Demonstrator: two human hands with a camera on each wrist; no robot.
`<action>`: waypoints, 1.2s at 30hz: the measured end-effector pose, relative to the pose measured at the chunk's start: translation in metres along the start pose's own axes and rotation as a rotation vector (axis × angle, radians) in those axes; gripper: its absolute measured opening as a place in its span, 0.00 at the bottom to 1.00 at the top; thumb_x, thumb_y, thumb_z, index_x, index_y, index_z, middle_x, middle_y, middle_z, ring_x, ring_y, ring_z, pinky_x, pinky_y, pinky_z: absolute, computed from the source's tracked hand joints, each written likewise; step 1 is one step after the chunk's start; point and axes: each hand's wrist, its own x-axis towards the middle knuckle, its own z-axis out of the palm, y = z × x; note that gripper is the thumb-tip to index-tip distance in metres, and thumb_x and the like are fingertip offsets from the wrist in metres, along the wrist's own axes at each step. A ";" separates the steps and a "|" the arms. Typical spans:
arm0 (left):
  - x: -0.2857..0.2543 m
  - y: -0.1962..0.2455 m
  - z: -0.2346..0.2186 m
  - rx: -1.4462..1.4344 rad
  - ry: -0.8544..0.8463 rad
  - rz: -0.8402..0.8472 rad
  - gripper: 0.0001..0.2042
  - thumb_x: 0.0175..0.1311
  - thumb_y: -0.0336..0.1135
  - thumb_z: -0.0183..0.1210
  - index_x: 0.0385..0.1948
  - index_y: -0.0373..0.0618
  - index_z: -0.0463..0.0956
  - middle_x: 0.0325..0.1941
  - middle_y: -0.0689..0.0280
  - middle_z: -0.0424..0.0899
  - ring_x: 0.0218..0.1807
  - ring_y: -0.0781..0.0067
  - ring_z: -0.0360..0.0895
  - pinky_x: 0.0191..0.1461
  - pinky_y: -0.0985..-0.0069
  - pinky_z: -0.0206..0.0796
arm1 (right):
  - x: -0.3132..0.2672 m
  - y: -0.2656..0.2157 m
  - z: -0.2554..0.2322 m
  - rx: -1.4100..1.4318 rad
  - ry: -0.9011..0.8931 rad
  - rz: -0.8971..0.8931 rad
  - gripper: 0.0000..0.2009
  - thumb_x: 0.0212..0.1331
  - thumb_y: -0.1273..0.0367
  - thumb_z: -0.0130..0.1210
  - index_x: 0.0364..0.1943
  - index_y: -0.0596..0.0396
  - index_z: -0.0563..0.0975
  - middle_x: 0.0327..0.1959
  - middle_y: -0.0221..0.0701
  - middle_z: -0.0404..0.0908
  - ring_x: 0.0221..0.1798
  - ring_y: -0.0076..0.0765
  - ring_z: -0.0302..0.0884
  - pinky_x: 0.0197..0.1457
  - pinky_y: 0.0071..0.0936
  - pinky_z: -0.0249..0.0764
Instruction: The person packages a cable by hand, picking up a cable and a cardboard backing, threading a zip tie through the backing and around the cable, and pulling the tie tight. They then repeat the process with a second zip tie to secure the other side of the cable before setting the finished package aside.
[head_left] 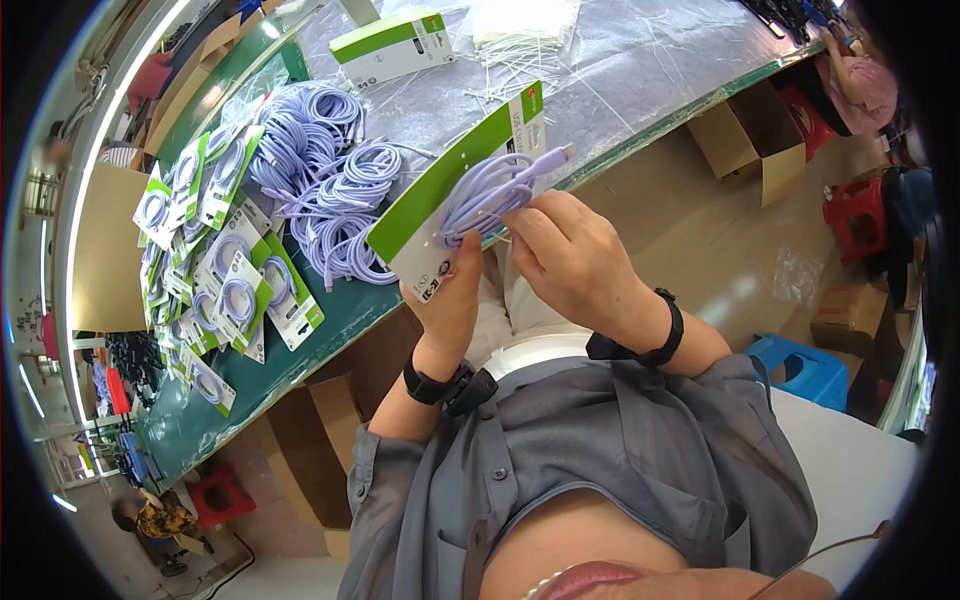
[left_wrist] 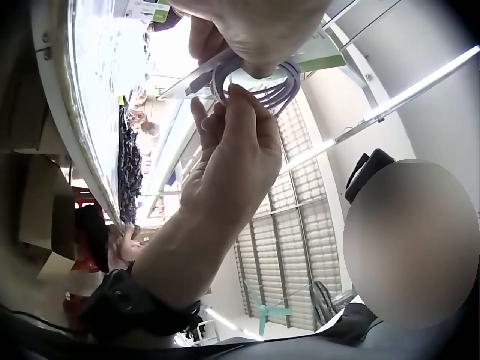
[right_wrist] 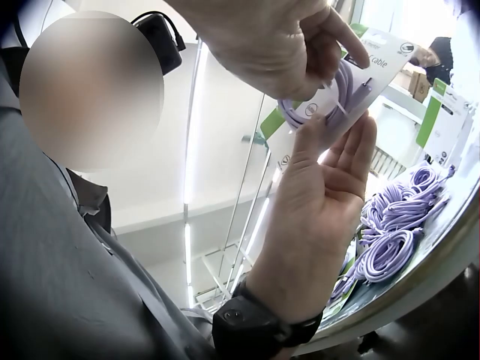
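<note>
A flat white-and-green packaging card [head_left: 420,218] is held up over the table's edge. Against its face lies a coiled lilac cable [head_left: 488,188], one plug end sticking out to the right. My left hand [head_left: 447,305] grips the card at its lower edge, thumb in front by the coil and, in the right wrist view, fingers stretched behind the card. My right hand [head_left: 582,255] is at the coil's near side, thumb and fingertips pinched together. A thin white tie [right_wrist: 343,105] crosses the coil right at these fingertips.
Bundled lilac cables [head_left: 320,150] lie heaped on the table left of the card. Beside them spreads a pile of carded cables [head_left: 235,300]. A stack of printed cards [head_left: 392,52] and scattered white ties [head_left: 520,70] lie farther back. A blue stool [head_left: 805,370] stands at the right.
</note>
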 end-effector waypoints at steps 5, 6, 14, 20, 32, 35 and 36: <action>-0.005 -0.004 -0.004 0.194 -0.057 0.072 0.12 0.55 0.23 0.64 0.41 0.34 0.76 0.36 0.66 0.81 0.34 0.80 0.77 0.39 0.83 0.69 | 0.003 0.011 0.014 0.017 0.051 -0.063 0.07 0.46 0.76 0.54 0.29 0.59 0.70 0.27 0.36 0.69 0.30 0.43 0.70 0.36 0.35 0.71; -0.007 -0.009 -0.007 0.256 -0.098 0.081 0.13 0.56 0.23 0.63 0.42 0.34 0.75 0.37 0.65 0.81 0.35 0.79 0.78 0.39 0.83 0.70 | 0.002 0.013 0.018 0.018 0.050 -0.062 0.07 0.46 0.76 0.54 0.29 0.59 0.70 0.27 0.36 0.69 0.30 0.43 0.70 0.36 0.35 0.71; 0.010 0.006 -0.006 -0.577 -0.047 -0.535 0.20 0.66 0.28 0.51 0.59 0.41 0.61 0.57 0.61 0.71 0.54 0.66 0.75 0.54 0.67 0.74 | -0.006 0.046 0.000 0.237 0.243 0.346 0.03 0.56 0.75 0.55 0.33 0.56 0.74 0.31 0.35 0.76 0.33 0.36 0.77 0.35 0.26 0.73; 0.002 0.022 -0.001 -0.615 -0.138 -0.729 0.18 0.67 0.30 0.50 0.58 0.42 0.63 0.55 0.60 0.74 0.54 0.66 0.76 0.57 0.64 0.73 | -0.032 0.056 0.054 0.533 0.067 0.314 0.15 0.51 0.78 0.55 0.46 0.59 0.76 0.45 0.39 0.78 0.47 0.43 0.76 0.50 0.32 0.72; -0.007 0.028 -0.002 -0.577 -0.123 -0.707 0.17 0.68 0.30 0.49 0.57 0.41 0.63 0.55 0.60 0.75 0.54 0.62 0.76 0.58 0.62 0.71 | -0.065 0.083 0.125 0.605 0.095 0.268 0.21 0.48 0.77 0.58 0.51 0.58 0.72 0.50 0.41 0.76 0.52 0.46 0.73 0.55 0.37 0.70; -0.009 0.027 0.000 -0.572 -0.118 -0.687 0.17 0.69 0.31 0.49 0.58 0.41 0.63 0.56 0.59 0.74 0.54 0.61 0.76 0.58 0.63 0.71 | -0.068 0.089 0.131 0.530 0.017 0.260 0.28 0.51 0.70 0.65 0.58 0.55 0.67 0.55 0.36 0.73 0.57 0.39 0.72 0.59 0.35 0.70; -0.009 0.024 -0.001 -0.570 -0.121 -0.687 0.17 0.69 0.31 0.49 0.58 0.41 0.63 0.56 0.59 0.74 0.54 0.61 0.76 0.58 0.63 0.71 | -0.066 0.084 0.126 0.530 0.021 0.260 0.28 0.51 0.70 0.65 0.58 0.55 0.67 0.55 0.36 0.73 0.57 0.39 0.72 0.59 0.35 0.70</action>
